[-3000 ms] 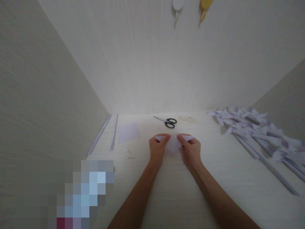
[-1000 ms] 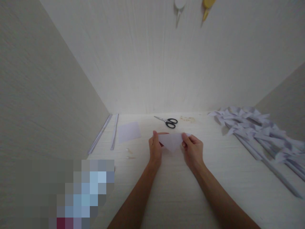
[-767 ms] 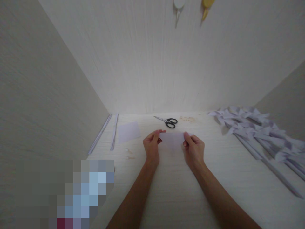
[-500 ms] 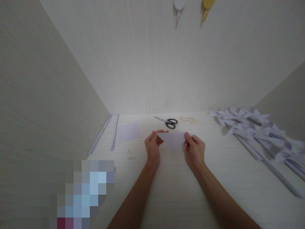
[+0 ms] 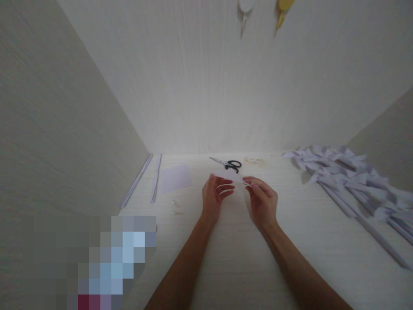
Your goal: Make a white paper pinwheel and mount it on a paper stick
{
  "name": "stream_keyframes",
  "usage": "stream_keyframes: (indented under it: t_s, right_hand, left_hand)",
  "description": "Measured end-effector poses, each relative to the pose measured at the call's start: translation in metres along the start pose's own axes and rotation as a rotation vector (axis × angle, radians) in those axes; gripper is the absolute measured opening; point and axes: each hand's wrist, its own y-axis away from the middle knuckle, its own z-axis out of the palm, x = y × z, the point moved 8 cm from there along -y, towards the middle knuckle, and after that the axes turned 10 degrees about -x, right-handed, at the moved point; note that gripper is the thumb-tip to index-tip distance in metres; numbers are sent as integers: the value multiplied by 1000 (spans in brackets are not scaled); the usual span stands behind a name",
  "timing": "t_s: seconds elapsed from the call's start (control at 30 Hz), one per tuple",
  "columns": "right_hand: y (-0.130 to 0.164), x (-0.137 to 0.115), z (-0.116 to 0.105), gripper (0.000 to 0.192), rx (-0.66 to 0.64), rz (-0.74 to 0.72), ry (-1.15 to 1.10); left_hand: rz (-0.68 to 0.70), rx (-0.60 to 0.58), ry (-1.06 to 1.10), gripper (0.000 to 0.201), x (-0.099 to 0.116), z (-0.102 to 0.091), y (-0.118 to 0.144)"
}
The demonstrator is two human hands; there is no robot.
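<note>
Between my hands is a piece of white paper (image 5: 229, 175), tilted above the table so that little of its face shows. My left hand (image 5: 213, 196) pinches its left end with the thumb on top and the other fingers spread beneath. At the opposite end my right hand (image 5: 263, 201) grips the paper between thumb and fingers. Just beyond the paper lie scissors (image 5: 232, 164) with black handles, one handle loop partly covered by it. A flat square sheet of paper (image 5: 176, 178) rests on the table left of my left hand.
Two thin rolled paper sticks (image 5: 156, 178) lie at the left. Several paper pinwheels (image 5: 338, 172) on paper sticks are heaped at the right. Small pale bits (image 5: 254, 162) lie by the back wall, others (image 5: 177, 208) nearer. White (image 5: 245, 6) and yellow (image 5: 285, 5) hooks hang on the wall.
The paper has tipped from facing me to nearly edge-on, its right end now bent or folded in my right hand. My left hand has shifted slightly right, its lower fingers more spread.
</note>
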Motion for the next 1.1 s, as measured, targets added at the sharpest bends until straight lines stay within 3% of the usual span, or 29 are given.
stream_keyframes:
  t_s: [0.2,0.4,0.6,0.83,0.97,1.1]
  right_hand:
    - [0,0,1,13,-47,-13,67]
    - [-3,15,-8,15,119,134,-156]
    - [-2,20,-15,15,179,161,-141]
    - [-3,15,-25,24,224,55,-195]
    - [-2,14,-27,28,257,45,-224]
    - [-3,13,-25,28,228,46,-171]
  left_hand:
    - [-15,82,-122,26,-2,-7,2]
    - [33,169,-80,21,2,-16,1]
    - [23,149,-121,22,0,-13,2]
    - [-3,86,32,29,1,-12,1]
    - [-150,-100,72,57,-6,-4,-3]
    - [-208,-229,-65,68,-11,6,0]
